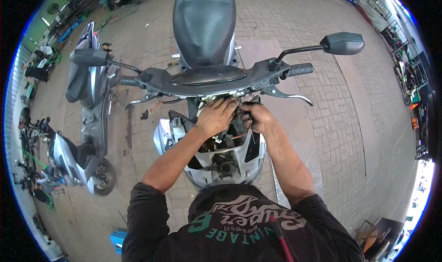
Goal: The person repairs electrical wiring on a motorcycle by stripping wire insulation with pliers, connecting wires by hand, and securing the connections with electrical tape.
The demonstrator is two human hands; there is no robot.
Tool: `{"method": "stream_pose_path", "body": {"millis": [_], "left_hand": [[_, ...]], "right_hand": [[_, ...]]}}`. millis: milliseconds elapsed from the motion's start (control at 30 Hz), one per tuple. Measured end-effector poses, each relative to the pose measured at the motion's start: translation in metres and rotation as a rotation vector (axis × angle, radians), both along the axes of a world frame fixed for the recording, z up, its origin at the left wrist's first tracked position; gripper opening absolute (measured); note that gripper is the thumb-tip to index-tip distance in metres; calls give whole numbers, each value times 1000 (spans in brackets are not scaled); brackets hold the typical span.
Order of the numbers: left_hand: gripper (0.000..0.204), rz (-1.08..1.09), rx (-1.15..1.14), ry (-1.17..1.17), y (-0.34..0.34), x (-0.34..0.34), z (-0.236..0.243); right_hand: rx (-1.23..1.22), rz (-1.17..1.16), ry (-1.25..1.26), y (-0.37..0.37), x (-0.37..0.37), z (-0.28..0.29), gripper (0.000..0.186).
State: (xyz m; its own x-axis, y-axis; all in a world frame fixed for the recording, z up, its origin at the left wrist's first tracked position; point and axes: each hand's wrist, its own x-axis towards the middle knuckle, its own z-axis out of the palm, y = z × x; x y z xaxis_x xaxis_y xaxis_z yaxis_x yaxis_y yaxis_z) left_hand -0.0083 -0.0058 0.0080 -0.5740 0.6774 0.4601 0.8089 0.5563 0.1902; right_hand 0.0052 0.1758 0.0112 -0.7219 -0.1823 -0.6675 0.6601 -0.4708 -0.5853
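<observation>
Both of my hands work close together at the front of a scooter, just below its black handlebar cover (209, 76). My left hand (215, 116) lies back up with its fingers bent together among exposed wiring under the cover; the fingertips are hidden. Beside it, my right hand (258, 116) has curled, dark-smudged fingers closed near the same wires. What either hand pinches is too small or covered to make out. Below them is the scooter's opened grey front body (225, 167), its inner parts and some thin wires showing. A loose wire connector (146, 114) hangs at the left.
A brake lever (291, 96) and a mirror (344, 43) stick out to the right. Behind the bars is the black seat (205, 25). Another scooter (92, 101) stands at the left on the paved floor (331, 124). A metal plate (299, 163) lies at the right.
</observation>
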Motion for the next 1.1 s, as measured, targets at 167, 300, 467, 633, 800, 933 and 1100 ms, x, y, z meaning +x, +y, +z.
{"method": "stream_pose_path", "body": {"millis": [167,300,467,633,800,933,1100], "left_hand": [[41,-60,57,38,1,-18,-12],[31,-116,87,88,-1,-21,-13],[24,-146,145,41,-3,-26,-15],[20,-119,89,58,2,-30,-16],[17,-22,169,3,7,-22,-7],[18,-4,236,-15,12,-23,-9],[19,-47,161,40,8,-28,-15]], "right_hand": [[75,25,27,6,0,6,4],[36,11,108,8,0,5,2],[86,-21,211,4,9,5,5],[560,-223,556,-20,24,-1,22],[1155,-336,995,-40,34,-27,16],[1330,-346,1154,-36,29,-37,17],[1399,-332,1201,-33,27,-36,18]]}}
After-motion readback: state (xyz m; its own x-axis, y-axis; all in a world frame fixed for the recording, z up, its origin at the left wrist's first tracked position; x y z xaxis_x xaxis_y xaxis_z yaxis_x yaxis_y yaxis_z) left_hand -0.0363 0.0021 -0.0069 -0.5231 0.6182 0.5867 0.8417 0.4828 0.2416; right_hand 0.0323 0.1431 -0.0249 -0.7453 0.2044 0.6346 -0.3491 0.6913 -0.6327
